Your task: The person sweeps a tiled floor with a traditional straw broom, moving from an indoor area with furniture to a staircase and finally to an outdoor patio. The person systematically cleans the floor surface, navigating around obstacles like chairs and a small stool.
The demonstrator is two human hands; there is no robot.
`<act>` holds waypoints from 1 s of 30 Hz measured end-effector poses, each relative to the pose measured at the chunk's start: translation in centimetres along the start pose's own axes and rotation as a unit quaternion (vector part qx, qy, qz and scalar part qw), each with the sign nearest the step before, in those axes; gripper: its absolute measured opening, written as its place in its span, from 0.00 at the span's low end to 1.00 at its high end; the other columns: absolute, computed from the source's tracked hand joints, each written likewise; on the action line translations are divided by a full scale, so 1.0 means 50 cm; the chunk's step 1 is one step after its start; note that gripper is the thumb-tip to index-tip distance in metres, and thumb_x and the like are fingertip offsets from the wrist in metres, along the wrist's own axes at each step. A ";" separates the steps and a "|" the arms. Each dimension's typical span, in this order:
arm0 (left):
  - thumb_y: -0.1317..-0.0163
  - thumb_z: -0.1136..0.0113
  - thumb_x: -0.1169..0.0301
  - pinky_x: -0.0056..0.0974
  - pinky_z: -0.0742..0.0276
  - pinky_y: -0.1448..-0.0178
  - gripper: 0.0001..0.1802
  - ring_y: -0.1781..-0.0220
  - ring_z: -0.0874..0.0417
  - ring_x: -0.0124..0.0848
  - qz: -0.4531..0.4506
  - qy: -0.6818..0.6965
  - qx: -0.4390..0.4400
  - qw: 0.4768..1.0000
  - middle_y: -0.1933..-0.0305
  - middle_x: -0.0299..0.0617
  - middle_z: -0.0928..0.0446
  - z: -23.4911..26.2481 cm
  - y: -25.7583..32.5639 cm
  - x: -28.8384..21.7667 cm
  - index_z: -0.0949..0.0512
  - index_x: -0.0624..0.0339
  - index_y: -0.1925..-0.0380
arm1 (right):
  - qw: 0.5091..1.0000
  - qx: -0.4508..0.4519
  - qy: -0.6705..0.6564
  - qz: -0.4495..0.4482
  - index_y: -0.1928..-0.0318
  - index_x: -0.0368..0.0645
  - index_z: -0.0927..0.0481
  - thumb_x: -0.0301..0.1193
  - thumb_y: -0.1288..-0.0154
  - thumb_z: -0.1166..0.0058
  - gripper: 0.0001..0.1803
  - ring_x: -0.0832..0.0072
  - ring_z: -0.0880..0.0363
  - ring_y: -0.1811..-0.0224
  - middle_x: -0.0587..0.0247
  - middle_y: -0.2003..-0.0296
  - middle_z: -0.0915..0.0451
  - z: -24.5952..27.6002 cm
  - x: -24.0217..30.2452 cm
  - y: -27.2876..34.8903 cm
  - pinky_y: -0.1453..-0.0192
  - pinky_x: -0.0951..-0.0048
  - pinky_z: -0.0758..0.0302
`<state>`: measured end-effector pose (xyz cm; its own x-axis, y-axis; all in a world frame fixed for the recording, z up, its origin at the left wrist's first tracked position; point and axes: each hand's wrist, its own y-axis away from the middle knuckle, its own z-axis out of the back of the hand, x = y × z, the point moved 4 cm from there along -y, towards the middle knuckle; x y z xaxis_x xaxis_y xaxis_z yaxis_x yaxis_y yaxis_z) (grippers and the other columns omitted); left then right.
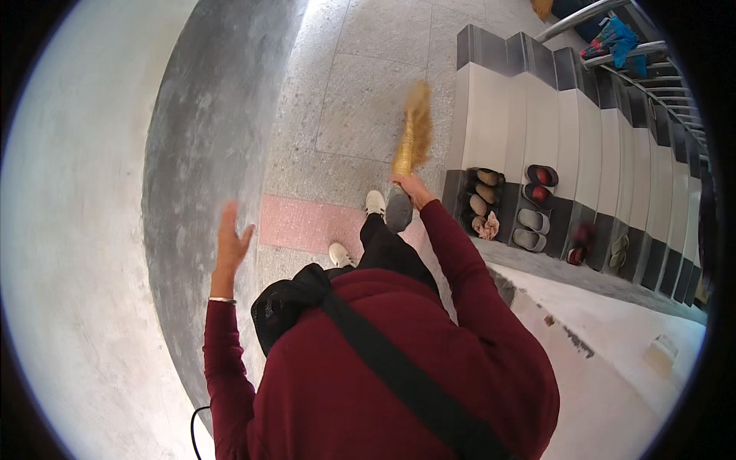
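Note:
My right hand (412,188) grips the handle of a golden grass broom (414,126), whose bushy head points away over the speckled stone floor (368,92) and looks blurred. My left hand (230,238) is raised near the grey wall, fingers spread, holding nothing; a thin bangle sits on that wrist. I wear a maroon long-sleeved top with a black strap across it. My white shoes (374,202) show below, one foot lifted.
Stairs (537,115) with white treads and dark edges rise at the right, with several pairs of shoes and slippers (537,207) on the lowest steps. A metal railing (613,15) with cloth hung on it is top right. A curved grey wall (199,153) is left.

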<state>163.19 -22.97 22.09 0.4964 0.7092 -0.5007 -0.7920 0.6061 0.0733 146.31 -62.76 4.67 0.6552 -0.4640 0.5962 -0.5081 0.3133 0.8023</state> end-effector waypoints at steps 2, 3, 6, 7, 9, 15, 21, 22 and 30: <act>0.50 0.39 0.69 0.41 0.44 0.37 0.36 0.37 0.40 0.45 -0.004 0.066 0.111 0.992 0.39 0.51 0.40 -0.061 -0.049 -0.023 0.43 0.54 0.40 | 0.998 -0.017 0.016 0.056 0.58 0.41 0.26 0.31 0.47 0.46 0.15 0.77 0.28 0.70 0.67 0.70 0.25 0.063 0.039 -0.031 0.67 0.75 0.31; 0.50 0.39 0.69 0.40 0.42 0.38 0.36 0.39 0.38 0.44 0.007 0.074 0.168 0.983 0.40 0.51 0.38 -0.088 -0.066 -0.042 0.42 0.54 0.40 | 0.998 -0.007 -0.008 0.068 0.56 0.41 0.28 0.30 0.47 0.47 0.16 0.76 0.28 0.73 0.66 0.71 0.26 0.098 0.054 -0.035 0.71 0.74 0.29; 0.50 0.39 0.68 0.39 0.38 0.39 0.35 0.41 0.35 0.45 0.056 0.110 0.241 0.963 0.42 0.51 0.35 -0.152 -0.084 -0.038 0.42 0.53 0.40 | 0.995 -0.001 -0.071 0.071 0.52 0.41 0.32 0.26 0.45 0.49 0.18 0.72 0.27 0.81 0.63 0.73 0.30 0.150 0.131 0.035 0.82 0.71 0.26; 0.49 0.39 0.68 0.39 0.38 0.40 0.35 0.41 0.34 0.45 0.072 0.120 0.256 0.956 0.43 0.52 0.35 -0.172 -0.090 -0.031 0.42 0.52 0.40 | 0.995 -0.020 -0.076 0.068 0.52 0.41 0.33 0.26 0.45 0.49 0.18 0.72 0.27 0.81 0.64 0.73 0.30 0.164 0.135 0.042 0.82 0.71 0.26; 0.49 0.39 0.66 0.39 0.34 0.43 0.35 0.44 0.30 0.44 0.093 0.118 0.259 0.954 0.45 0.52 0.32 -0.205 -0.098 0.006 0.42 0.53 0.40 | 0.993 -0.053 -0.083 0.063 0.52 0.41 0.33 0.25 0.46 0.49 0.18 0.72 0.27 0.82 0.64 0.72 0.30 0.188 0.150 0.033 0.83 0.71 0.26; 0.49 0.38 0.65 0.39 0.30 0.47 0.34 0.47 0.27 0.41 0.156 0.137 0.294 0.933 0.47 0.52 0.31 -0.269 -0.177 0.076 0.40 0.55 0.42 | 0.991 -0.118 0.016 0.063 0.66 0.36 0.27 0.29 0.54 0.43 0.14 0.75 0.29 0.70 0.62 0.71 0.26 0.254 0.188 -0.229 0.66 0.73 0.32; 0.48 0.39 0.65 0.38 0.30 0.47 0.33 0.48 0.26 0.41 0.156 0.213 0.290 0.920 0.49 0.54 0.29 -0.335 -0.370 0.113 0.39 0.57 0.42 | 0.988 0.056 -0.131 0.059 0.52 0.43 0.34 0.31 0.45 0.49 0.19 0.73 0.28 0.80 0.64 0.74 0.30 0.251 0.397 -0.249 0.78 0.70 0.27; 0.48 0.39 0.65 0.38 0.30 0.47 0.33 0.48 0.26 0.41 0.153 0.220 0.283 0.921 0.50 0.54 0.29 -0.341 -0.407 0.105 0.39 0.57 0.42 | 0.990 0.029 -0.127 0.047 0.47 0.47 0.38 0.29 0.44 0.51 0.22 0.72 0.28 0.84 0.63 0.76 0.32 0.269 0.414 -0.247 0.83 0.69 0.26; 0.47 0.41 0.67 0.38 0.29 0.49 0.30 0.50 0.25 0.41 0.145 0.213 0.269 0.928 0.52 0.54 0.27 -0.356 -0.570 0.062 0.38 0.55 0.42 | 0.986 -0.137 0.028 0.096 0.56 0.41 0.29 0.31 0.49 0.42 0.19 0.78 0.29 0.73 0.64 0.69 0.26 0.357 0.441 -0.428 0.69 0.74 0.29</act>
<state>180.99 -44.47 3.11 0.0135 0.7326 -0.6805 -0.5209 0.5860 0.6206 161.65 -94.49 0.13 0.5950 -0.3307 0.7326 -0.4608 0.6065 0.6480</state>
